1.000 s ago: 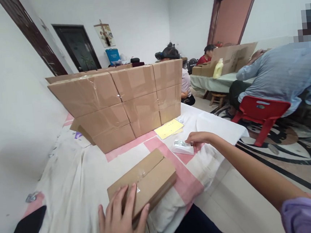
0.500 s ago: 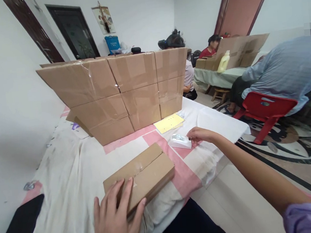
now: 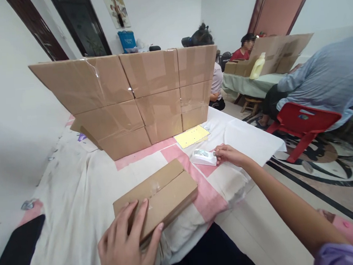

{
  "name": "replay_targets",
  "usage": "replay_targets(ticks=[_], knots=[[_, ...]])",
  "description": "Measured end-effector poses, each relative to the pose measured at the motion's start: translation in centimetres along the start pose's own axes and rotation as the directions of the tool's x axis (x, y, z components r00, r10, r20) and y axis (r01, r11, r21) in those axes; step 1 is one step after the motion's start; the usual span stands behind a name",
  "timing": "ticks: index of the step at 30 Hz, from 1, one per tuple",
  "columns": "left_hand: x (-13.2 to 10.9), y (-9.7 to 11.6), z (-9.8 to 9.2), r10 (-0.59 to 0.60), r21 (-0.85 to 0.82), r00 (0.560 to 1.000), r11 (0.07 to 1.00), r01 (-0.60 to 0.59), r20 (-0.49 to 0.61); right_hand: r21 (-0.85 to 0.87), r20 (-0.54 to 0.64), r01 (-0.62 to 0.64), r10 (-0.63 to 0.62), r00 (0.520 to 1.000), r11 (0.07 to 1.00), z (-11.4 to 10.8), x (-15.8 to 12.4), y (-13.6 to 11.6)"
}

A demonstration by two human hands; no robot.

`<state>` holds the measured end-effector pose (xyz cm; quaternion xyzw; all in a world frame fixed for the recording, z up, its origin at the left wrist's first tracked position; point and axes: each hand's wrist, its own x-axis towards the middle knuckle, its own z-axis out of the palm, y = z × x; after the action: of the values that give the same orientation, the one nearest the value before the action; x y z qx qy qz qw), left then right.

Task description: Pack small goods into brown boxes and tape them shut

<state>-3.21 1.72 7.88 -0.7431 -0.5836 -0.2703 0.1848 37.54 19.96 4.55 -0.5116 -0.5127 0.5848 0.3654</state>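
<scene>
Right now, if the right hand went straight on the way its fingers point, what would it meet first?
Most likely the white tape dispenser. It lies directly ahead of the right hand, so close that I can't tell for sure whether they already touch.

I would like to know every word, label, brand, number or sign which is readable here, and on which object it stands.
No text can be read with certainty.
Blue container: pale lettering, too small.
Red chair: small label on the backrest, too blurred.
Cardboard box and white tape dispenser: no lettering that I can make out.
</scene>
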Motion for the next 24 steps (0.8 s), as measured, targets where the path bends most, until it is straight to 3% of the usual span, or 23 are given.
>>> replay_targets(ticks=[9, 24], knots=[[0.3, 0.2, -0.3, -0.027, -0.002, 0.999, 1.000, 0.027, 0.036, 0.120, -0.068, 0.131, -0.124, 0.990, 0.984, 0.5, 0.6, 2.5], [0.1, -0.3, -0.1, -0.024, -0.045, 0.997, 0.999, 0.027, 0.071, 0.113, -0.142, 0.126, -0.110, 0.984, 0.986, 0.7, 0.8, 2.4]])
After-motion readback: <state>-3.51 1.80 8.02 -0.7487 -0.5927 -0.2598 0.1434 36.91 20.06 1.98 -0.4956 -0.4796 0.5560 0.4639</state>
